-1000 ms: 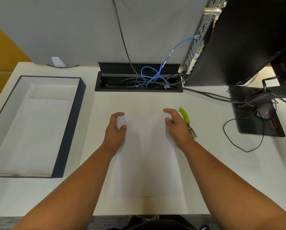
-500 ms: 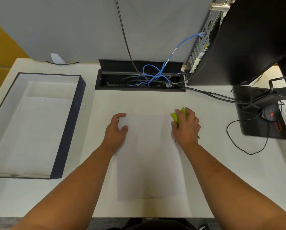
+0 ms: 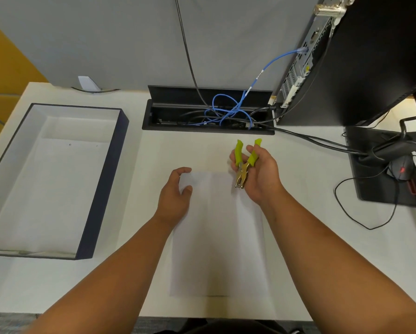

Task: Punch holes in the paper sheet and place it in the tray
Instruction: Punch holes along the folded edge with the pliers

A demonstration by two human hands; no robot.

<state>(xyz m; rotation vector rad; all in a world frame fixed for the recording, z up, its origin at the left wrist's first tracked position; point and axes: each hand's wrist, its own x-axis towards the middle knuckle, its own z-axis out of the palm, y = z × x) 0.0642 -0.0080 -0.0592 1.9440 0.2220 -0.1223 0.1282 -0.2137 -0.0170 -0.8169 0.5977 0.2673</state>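
Note:
A white paper sheet (image 3: 216, 237) lies flat on the white desk in front of me. My left hand (image 3: 175, 196) rests on its top left corner, thumb and fingers curled around the edge. My right hand (image 3: 260, 174) holds a hole punch (image 3: 244, 162) with green handles and a metal head, lifted above the sheet's top right corner. The handles are spread and point away from me; the metal jaw points down toward the paper. A dark-walled tray (image 3: 103, 184) with a white inside stands at the left of the desk, with paper lying in its bottom.
An open cable box (image 3: 207, 112) with blue and black cables sits at the back centre. A black computer case (image 3: 361, 56) stands at the back right. A mouse (image 3: 402, 167) on a black stand base and loose cables (image 3: 361, 213) lie to the right.
My right hand left the sheet's top right corner, took the hole punch from the desk beside the sheet and lifted it over that corner. The left hand stayed on the top left corner.

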